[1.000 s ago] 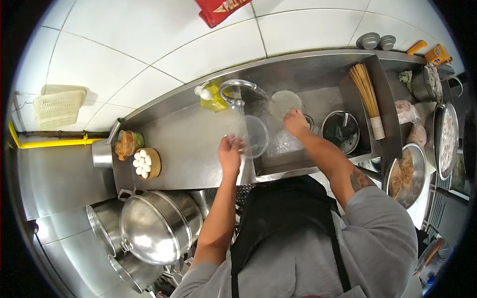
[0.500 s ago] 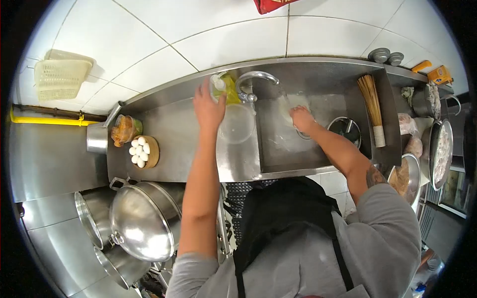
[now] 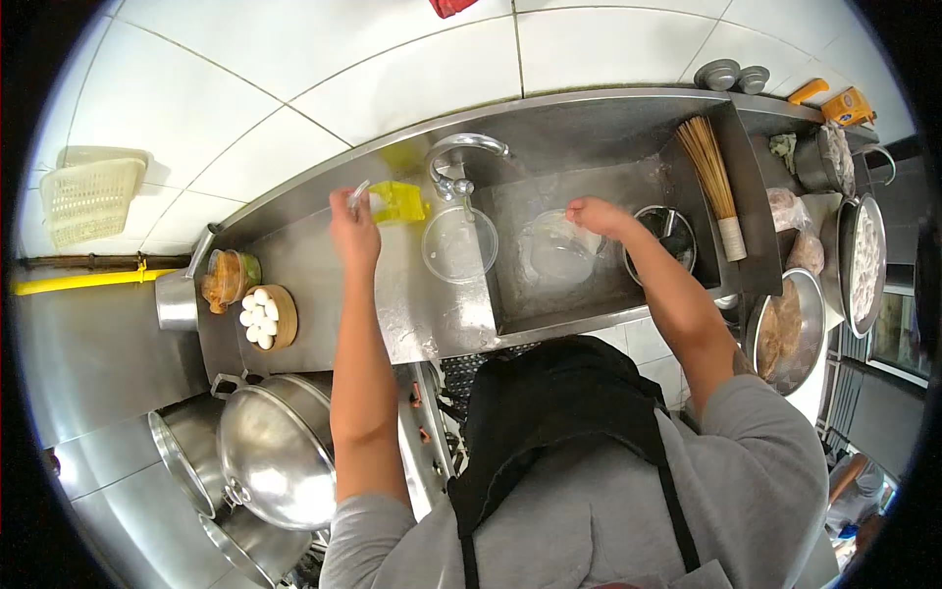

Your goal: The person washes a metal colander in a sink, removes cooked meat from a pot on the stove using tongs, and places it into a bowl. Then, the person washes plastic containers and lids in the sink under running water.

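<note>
My left hand (image 3: 355,236) is closed around the top end of a soap bottle (image 3: 400,202) holding yellow-green liquid. The bottle is tipped onto its side above the steel drainboard, its base pointing right. Over the sink basin, my right hand (image 3: 601,218) grips the rim of a clear round plastic container (image 3: 561,250). A clear round lid or shallow tub (image 3: 459,247) rests between my hands on the basin's left edge. Behind it rises the curved faucet (image 3: 461,147). A dark round pot (image 3: 661,245) with a metal utensil inside stands right of the container.
A bamboo whisk brush (image 3: 716,187) leans at the basin's right side. On the left stand a round box of white eggs (image 3: 267,316), a tub of orange food (image 3: 228,280) and a saucepan (image 3: 179,299). Large lidded pots (image 3: 280,442) sit lower left; food bowls (image 3: 785,334) are at right.
My left hand has taken hold of the soap bottle, tipped it sideways and moved it left. The clear container in my right hand now shows more fully. The view has shifted slightly.
</note>
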`<action>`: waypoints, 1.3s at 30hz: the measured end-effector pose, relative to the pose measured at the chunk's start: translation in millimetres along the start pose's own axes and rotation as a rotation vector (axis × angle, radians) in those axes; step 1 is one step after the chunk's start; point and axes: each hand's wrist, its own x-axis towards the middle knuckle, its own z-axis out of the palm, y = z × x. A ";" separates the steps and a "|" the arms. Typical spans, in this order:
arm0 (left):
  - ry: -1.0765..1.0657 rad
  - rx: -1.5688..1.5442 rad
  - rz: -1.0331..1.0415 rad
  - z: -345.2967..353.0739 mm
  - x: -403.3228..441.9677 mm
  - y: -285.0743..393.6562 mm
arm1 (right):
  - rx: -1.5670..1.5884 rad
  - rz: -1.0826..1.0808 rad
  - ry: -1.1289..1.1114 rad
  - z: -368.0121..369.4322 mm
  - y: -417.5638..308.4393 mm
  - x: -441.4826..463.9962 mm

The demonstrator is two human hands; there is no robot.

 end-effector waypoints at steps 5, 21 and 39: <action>0.029 -0.134 0.025 -60.5 -28.5 30.7 | -0.730 -0.348 0.392 33.1 30.1 -0.7; 0.092 -0.001 0.000 -142.1 -79.6 68.2 | -0.219 -0.314 0.736 164.5 -86.4 45.8; -0.259 0.019 -0.084 6.2 -121.3 101.1 | 1.039 0.610 0.654 99.2 117.0 44.0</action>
